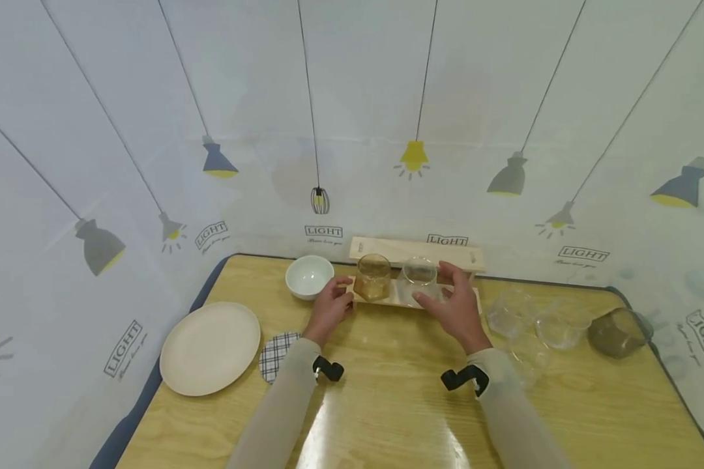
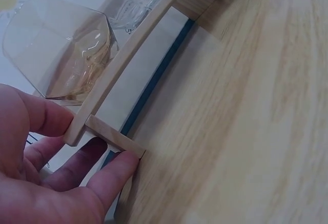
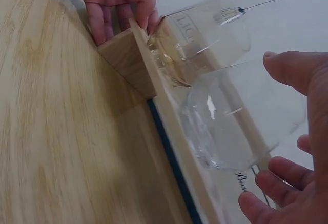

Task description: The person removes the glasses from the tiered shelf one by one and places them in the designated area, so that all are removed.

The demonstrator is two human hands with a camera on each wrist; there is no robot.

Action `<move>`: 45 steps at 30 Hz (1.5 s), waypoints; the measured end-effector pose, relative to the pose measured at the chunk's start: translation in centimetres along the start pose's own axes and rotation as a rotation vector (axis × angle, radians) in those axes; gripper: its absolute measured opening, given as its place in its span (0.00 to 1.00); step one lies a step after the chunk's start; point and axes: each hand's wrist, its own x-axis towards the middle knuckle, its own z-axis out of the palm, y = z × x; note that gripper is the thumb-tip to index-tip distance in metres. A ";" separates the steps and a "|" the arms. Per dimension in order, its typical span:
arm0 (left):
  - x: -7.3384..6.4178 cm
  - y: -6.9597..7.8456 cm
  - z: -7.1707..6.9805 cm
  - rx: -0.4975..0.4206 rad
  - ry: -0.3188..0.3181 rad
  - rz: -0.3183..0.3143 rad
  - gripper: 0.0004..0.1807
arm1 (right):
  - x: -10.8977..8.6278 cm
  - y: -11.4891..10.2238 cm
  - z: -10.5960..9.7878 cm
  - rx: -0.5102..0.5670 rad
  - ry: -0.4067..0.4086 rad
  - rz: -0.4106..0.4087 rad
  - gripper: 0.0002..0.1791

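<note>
A low wooden stand [image 1: 394, 301] lies across the back of the table, with an amber-tinted glass [image 1: 373, 277] and a clear glass [image 1: 419, 279] on its board. My left hand [image 1: 330, 307] grips the stand's left end, thumb on the board's end and fingers around the short leg [image 2: 115, 136] below. Around the clear glass, my right hand [image 1: 459, 309] is spread, its thumb [image 3: 289, 70] by one side and the other fingers by the opposite side. Behind the two glasses runs a higher wooden board [image 1: 413, 251].
A white bowl [image 1: 309, 277] stands left of the stand; a cream plate [image 1: 210, 348] and a plaid round mat [image 1: 277, 348] lie farther left. To the right are several clear glasses [image 1: 563, 322] and a dark glass [image 1: 618, 333]. A printed wall covering [image 1: 364, 195] borders the table's back.
</note>
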 end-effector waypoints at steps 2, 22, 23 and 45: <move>0.0 0.0 0.0 0.005 0.006 0.001 0.17 | 0.3 0.2 0.5 0.005 -0.011 0.005 0.50; -0.3 0.0 0.4 0.018 0.025 0.008 0.18 | -0.1 0.1 0.7 -0.021 -0.076 0.113 0.47; -0.3 0.0 0.4 0.016 0.023 0.007 0.18 | -0.2 0.1 0.6 -0.018 -0.073 0.110 0.47; -0.1 0.2 0.3 0.013 0.031 -0.013 0.18 | -5.2 -4.2 -4.0 -0.099 -0.028 -0.069 0.40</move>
